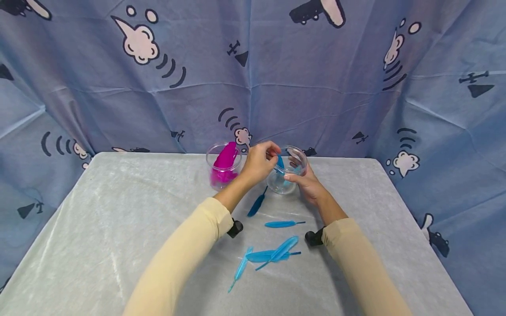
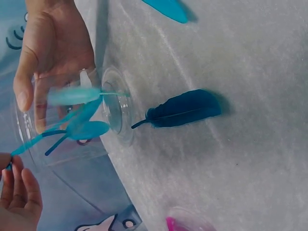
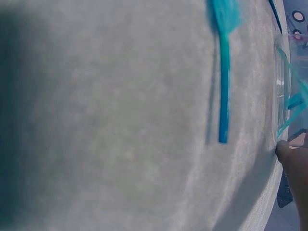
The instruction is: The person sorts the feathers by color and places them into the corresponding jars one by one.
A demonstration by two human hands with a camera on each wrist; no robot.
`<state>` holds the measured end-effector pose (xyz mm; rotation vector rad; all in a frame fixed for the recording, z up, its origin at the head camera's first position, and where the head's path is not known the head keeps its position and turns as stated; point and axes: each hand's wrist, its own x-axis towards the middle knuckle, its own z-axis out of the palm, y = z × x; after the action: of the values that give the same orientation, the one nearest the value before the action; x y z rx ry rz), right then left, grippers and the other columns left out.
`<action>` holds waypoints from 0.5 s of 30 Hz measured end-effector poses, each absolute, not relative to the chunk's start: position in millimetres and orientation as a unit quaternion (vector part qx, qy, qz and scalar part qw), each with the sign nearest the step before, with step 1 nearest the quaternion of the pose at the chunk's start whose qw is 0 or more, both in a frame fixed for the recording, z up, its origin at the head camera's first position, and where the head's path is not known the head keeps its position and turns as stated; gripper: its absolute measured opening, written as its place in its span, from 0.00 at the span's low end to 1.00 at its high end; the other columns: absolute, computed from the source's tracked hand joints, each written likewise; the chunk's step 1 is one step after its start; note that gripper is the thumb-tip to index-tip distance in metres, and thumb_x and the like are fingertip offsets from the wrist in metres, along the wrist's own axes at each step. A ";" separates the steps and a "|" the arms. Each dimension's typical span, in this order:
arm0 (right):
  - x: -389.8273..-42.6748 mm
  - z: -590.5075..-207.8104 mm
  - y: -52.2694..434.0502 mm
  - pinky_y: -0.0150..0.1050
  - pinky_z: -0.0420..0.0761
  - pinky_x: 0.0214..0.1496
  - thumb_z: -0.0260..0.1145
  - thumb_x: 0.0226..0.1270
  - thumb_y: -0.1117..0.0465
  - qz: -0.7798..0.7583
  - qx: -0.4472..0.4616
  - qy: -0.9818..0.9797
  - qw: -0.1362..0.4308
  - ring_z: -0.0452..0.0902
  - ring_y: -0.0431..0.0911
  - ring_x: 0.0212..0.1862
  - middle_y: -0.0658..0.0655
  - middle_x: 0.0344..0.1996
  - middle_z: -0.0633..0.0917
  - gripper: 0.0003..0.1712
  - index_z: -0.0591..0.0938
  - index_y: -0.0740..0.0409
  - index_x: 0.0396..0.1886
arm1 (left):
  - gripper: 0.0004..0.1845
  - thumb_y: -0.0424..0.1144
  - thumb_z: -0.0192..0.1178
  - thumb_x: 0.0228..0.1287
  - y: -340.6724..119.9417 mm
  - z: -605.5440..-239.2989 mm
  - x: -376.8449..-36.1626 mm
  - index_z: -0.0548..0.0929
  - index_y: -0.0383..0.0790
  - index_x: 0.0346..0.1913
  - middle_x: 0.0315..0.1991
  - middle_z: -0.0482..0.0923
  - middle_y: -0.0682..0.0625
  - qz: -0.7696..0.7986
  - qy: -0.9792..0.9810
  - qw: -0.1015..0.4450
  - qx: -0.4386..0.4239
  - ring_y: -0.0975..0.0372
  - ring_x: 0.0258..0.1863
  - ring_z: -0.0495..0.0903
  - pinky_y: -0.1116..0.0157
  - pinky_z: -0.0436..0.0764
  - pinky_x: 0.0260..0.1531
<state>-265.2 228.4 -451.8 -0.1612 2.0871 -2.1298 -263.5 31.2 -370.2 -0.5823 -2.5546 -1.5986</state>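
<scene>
A clear plastic cup (image 1: pixel 291 172) stands on the grey table (image 1: pixel 118 228) with light blue feathers (image 2: pixel 79 126) inside it. My right hand (image 1: pixel 305 181) grips the cup's side, thumb towards me; the left wrist view shows the right hand (image 2: pixel 50 45) behind the cup (image 2: pixel 29 134). My left hand (image 1: pixel 270 155) pinches the quill of a blue feather (image 1: pixel 280 162) at the cup's rim. In the left wrist view the left hand (image 2: pixel 17 190) holds that quill just outside the cup's mouth. The right wrist view shows one right fingertip (image 3: pixel 288 156) at the cup's base (image 3: pixel 280 91).
A second clear cup (image 1: pixel 222 166) with pink feathers stands left of the first. A dark blue feather (image 1: pixel 257 204) lies just before the cups, and several light blue feathers (image 1: pixel 272 254) lie nearer me. A patterned blue cloth (image 1: pixel 316 87) hangs behind the table.
</scene>
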 end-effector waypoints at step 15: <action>-264.1 -451.6 228.5 0.52 0.44 0.78 0.64 0.61 0.74 -0.719 -0.063 0.688 0.075 0.42 0.53 0.78 0.63 0.77 0.52 0.52 0.49 0.48 0.79 | 0.10 0.27 0.65 0.63 20.2 -373.1 -258.8 0.84 0.34 0.47 0.39 0.81 0.43 -0.536 -0.816 0.026 -0.216 0.56 0.38 0.81 0.68 0.81 0.42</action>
<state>-264.1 228.5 -451.6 -0.1884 2.0656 -2.1567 -258.8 20.2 -373.1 -0.6668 -2.5214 -1.6555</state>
